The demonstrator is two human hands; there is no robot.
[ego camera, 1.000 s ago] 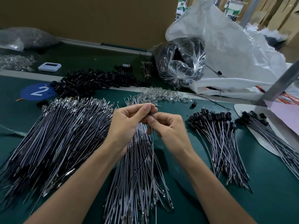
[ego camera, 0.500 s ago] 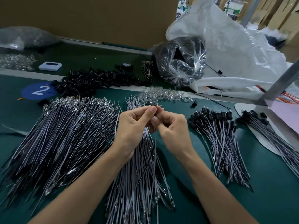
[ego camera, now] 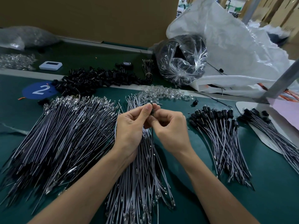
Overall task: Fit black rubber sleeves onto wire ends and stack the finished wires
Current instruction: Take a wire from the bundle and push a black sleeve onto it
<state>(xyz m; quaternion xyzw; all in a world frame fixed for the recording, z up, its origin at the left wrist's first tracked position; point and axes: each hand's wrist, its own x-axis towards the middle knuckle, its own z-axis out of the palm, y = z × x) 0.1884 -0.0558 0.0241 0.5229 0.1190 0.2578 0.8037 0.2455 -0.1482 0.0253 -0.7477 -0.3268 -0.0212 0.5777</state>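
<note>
writing: white "2" on one round blue sticker (ego camera: pixel 39 90); nothing else can be read
left hand (ego camera: pixel 129 126): fingers curled, thumb and forefinger pinch a black sleeve (ego camera: pixel 152 110) at the top of one wire (ego camera: pixel 152 139)
right hand (ego camera: pixel 171 128): fingers curled, pinches the same wire just below the sleeve; the wire hangs between the wrists
bare wires: 2 heaps, left heap (ego camera: pixel 64 135) and middle heap (ego camera: pixel 139 183) under the hands
sleeved wires: 2 stacks, near stack (ego camera: pixel 218 139) right of the hands, far stack (ego camera: pixel 273 133) on a white card (ego camera: pixel 242 107)
sleeve pile (ego camera: pixel 97 76): 1, beyond the left heap
</note>
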